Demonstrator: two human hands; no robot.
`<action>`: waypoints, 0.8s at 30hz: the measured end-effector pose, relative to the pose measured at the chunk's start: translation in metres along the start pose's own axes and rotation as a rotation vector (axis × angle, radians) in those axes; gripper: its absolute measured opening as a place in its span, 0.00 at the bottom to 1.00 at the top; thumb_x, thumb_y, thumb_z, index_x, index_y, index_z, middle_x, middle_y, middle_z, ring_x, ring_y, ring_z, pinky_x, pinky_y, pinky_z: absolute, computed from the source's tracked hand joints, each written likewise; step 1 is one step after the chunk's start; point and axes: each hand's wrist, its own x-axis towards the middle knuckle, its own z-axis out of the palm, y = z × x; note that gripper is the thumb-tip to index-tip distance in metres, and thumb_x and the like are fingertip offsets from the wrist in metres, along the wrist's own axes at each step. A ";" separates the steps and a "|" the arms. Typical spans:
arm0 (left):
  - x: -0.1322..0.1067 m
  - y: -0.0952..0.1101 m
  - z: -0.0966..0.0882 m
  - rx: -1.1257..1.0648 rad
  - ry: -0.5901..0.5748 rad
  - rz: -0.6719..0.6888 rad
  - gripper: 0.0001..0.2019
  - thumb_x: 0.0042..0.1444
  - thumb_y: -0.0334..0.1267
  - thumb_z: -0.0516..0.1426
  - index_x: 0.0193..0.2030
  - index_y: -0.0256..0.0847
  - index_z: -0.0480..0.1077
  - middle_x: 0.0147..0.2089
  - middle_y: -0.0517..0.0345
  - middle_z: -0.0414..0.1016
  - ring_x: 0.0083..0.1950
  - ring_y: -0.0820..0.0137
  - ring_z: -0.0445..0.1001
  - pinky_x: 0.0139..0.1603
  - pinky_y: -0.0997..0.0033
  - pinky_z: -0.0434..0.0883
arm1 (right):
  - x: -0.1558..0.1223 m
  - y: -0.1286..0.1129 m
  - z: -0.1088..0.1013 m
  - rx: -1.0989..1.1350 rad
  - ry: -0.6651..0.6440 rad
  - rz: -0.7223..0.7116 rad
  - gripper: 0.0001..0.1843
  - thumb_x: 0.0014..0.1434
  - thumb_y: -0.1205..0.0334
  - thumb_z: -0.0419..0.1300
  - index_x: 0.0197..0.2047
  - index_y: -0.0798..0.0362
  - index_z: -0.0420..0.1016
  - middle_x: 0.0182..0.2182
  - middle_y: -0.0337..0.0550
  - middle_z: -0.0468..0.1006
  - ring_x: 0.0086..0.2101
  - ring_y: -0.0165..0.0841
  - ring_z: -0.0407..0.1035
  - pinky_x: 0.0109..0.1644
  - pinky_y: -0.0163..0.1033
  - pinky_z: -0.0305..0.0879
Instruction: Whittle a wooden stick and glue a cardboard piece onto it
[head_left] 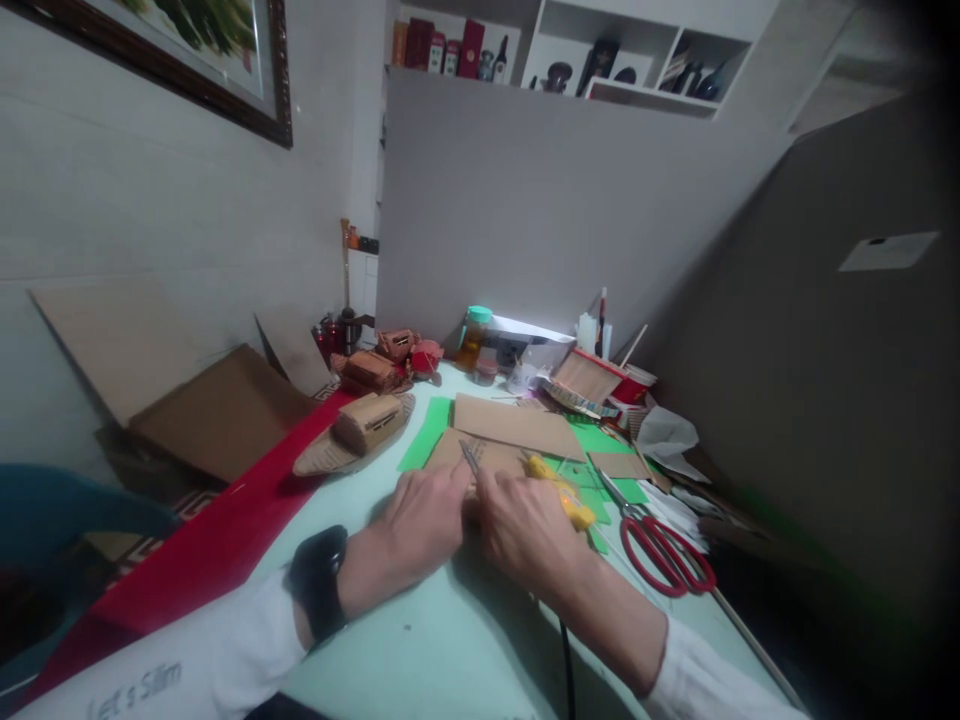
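Observation:
My left hand [426, 512], with a dark watch on its wrist, is closed, fingertips pinched at a small brown cardboard piece [471, 503] mostly hidden between the hands. Wrapped closed, my right hand [525, 522] grips a slim grey pointed tool [470, 457], whose tip points away from me. Brown cardboard sheets [517, 424] lie just beyond both hands, on top of a green cutting mat [425, 436]. Beside my right hand rests a yellow glue gun [576, 508], partly covered by that hand. Red-handled scissors [664, 550] lie farther right, blades pointing away.
A cardboard boat model [360, 432] stands to the left, with reddish-brown models [371, 370] behind it. A jar with a green lid [473, 338] stands at the back. Papers and scraps [667, 432] crowd the right side. A black cable [567, 665] runs toward me.

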 end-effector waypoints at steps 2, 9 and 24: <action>0.001 0.000 0.002 0.019 -0.001 -0.023 0.06 0.67 0.37 0.57 0.46 0.37 0.72 0.40 0.57 0.76 0.40 0.65 0.77 0.44 0.58 0.75 | 0.003 -0.003 -0.001 0.002 -0.012 0.020 0.07 0.59 0.69 0.54 0.42 0.55 0.69 0.32 0.51 0.81 0.31 0.43 0.79 0.26 0.42 0.48; -0.002 -0.003 0.002 0.054 0.000 -0.013 0.08 0.68 0.38 0.57 0.47 0.37 0.72 0.40 0.57 0.76 0.39 0.65 0.77 0.43 0.58 0.76 | 0.001 -0.013 -0.007 0.001 -0.021 0.056 0.08 0.60 0.70 0.52 0.42 0.56 0.70 0.32 0.52 0.80 0.31 0.46 0.79 0.26 0.41 0.50; -0.011 0.007 -0.004 0.048 0.011 0.138 0.04 0.67 0.33 0.56 0.42 0.37 0.71 0.38 0.58 0.75 0.38 0.67 0.75 0.41 0.62 0.75 | -0.019 0.012 0.009 0.004 0.067 -0.086 0.07 0.61 0.73 0.53 0.40 0.54 0.69 0.34 0.46 0.78 0.32 0.38 0.74 0.31 0.40 0.57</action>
